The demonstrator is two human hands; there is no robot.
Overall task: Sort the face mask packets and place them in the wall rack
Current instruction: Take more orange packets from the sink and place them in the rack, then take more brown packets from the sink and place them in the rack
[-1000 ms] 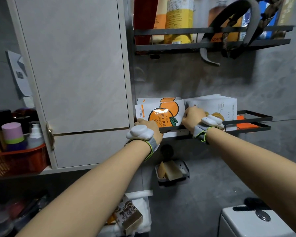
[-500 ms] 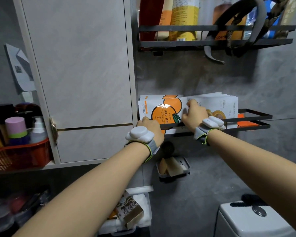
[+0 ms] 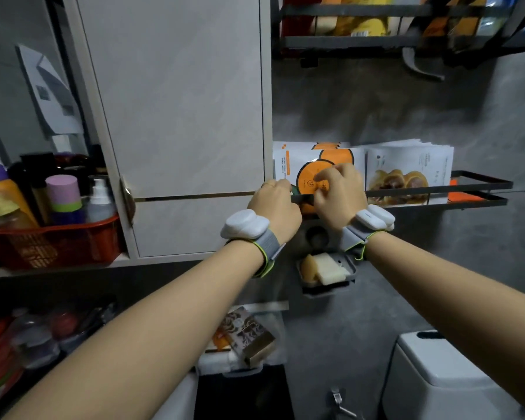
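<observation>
A black wire wall rack [image 3: 473, 189] holds two upright stacks of face mask packets. The left stack is white packets with an orange fruit print [image 3: 288, 165]. The right stack is white packets with a brownish picture [image 3: 406, 174]. My left hand [image 3: 275, 207] is at the rack's left end, fingers curled round the lower left edge of the orange packets. My right hand [image 3: 338, 195] is just beside it, its fingertips pinching the front of the orange stack. Both hands hide the lower part of that stack.
A pale cabinet door [image 3: 179, 101] borders the rack on the left. An upper rack [image 3: 361, 40] with bottles hangs above. A red basket [image 3: 52, 241] of bottles stands far left. Below are a soap dish [image 3: 328, 271], a toilet tank [image 3: 437, 374] and a bin with boxes [image 3: 246, 338].
My right hand has moved left, from the gap between the two stacks onto the orange packets. The left hand stays at the rack's left end. The view has shifted slightly.
</observation>
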